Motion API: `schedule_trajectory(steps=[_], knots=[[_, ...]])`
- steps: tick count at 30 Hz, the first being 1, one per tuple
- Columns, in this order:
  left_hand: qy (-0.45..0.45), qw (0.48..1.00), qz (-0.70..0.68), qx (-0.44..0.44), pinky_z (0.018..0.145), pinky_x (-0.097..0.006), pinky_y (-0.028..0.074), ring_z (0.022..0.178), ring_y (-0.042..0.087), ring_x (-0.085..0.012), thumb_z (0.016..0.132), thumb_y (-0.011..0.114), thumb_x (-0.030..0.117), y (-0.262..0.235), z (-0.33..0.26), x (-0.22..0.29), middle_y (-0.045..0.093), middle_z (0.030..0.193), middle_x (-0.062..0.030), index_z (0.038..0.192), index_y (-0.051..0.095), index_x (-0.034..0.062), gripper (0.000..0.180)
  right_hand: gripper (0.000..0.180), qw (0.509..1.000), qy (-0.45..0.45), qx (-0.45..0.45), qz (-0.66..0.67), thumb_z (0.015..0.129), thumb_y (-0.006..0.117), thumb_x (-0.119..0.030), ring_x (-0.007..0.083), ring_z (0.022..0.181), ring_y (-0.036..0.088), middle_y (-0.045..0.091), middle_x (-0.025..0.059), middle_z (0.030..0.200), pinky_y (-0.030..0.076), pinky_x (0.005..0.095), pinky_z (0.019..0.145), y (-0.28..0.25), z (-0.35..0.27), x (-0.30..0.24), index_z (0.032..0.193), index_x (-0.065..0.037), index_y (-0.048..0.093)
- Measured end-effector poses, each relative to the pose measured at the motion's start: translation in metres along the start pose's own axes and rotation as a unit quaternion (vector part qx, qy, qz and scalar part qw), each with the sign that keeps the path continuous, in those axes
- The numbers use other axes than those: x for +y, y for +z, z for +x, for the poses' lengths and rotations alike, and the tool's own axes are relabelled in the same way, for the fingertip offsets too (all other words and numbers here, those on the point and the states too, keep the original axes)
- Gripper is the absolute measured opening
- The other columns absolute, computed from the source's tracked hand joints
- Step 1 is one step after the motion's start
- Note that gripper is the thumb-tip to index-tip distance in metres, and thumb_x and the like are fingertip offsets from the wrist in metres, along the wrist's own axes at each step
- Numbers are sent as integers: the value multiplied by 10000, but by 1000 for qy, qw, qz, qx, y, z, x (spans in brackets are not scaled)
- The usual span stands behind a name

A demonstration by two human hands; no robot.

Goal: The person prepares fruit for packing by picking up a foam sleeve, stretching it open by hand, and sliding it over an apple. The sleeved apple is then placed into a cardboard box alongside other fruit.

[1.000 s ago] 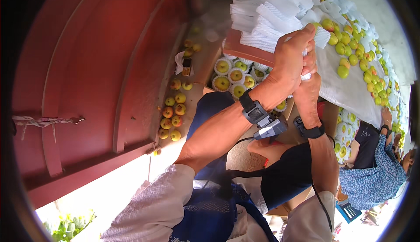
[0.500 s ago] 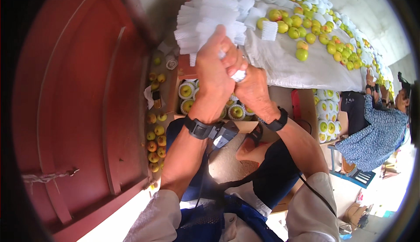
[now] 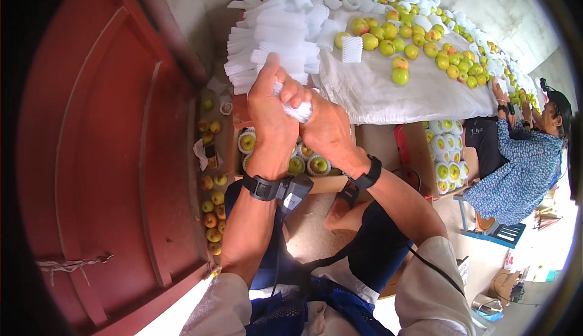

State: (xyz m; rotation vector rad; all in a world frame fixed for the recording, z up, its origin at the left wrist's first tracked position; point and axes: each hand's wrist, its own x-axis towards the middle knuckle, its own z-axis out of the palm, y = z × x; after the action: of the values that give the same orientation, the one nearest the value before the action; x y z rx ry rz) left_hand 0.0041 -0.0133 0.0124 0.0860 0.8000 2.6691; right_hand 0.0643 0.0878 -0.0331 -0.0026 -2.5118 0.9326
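Both my hands are together in front of me, closed on a rounded white foam net sleeve (image 3: 299, 111). My left hand (image 3: 270, 120) wraps it from the left, thumb pointing up and fingers curled over the top. My right hand (image 3: 328, 129) grips it from the right with bent fingers, partly hidden. Whatever is inside the sleeve does not show. Just beyond my hands is a thick pile of flat white foam net sleeves (image 3: 273, 29). Under my hands stands a cardboard box (image 3: 328, 184) of yellow-green apples in foam nets (image 3: 319, 165).
Loose apples (image 3: 388, 32) and foam sleeves lie on a white sheet (image 3: 364, 90) at the back. More apples (image 3: 209, 220) line the floor beside a red door (image 3: 103, 154). At right, a co-worker (image 3: 516, 172) reaches toward the apples near another packed box (image 3: 428, 172).
My hands have come slightly nearer and lower, and more of the foam sleeve shows between them. The whole view has shifted a little. The co-worker's hands have moved too.
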Motion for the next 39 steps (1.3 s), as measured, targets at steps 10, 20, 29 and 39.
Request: schedule_trajectory(steps=[10,20,29,39], knots=[[31,996,-12,87,629,-346,418,545,355,-132,952,691,320,-1,2,13,321,588,45,734,424,160,380,576,998,-62,18,-7,825,723,-74,503,907,606,546,243,1114,516,541,698,-11,-16,-21,1313,-26,421],[37,995,-5,92,716,-369,485,681,510,-170,961,720,366,-19,18,8,491,723,-2,898,541,96,330,446,998,-70,6,0,884,711,-116,475,966,607,574,229,1127,520,500,762,-13,-4,-10,1281,-16,535],[122,983,133,-32,1148,-402,348,1282,539,-264,975,703,349,-12,15,1,576,1337,-170,1430,444,-46,656,364,971,74,25,224,933,687,-152,229,744,636,660,146,979,504,335,677,-17,17,14,1236,11,569],[102,991,87,19,1070,-388,409,1285,568,-281,1011,638,331,-19,9,21,614,1283,-152,1365,494,-23,521,542,943,176,168,229,911,757,-321,112,686,644,672,92,961,433,239,479,-13,112,85,1228,39,506]])
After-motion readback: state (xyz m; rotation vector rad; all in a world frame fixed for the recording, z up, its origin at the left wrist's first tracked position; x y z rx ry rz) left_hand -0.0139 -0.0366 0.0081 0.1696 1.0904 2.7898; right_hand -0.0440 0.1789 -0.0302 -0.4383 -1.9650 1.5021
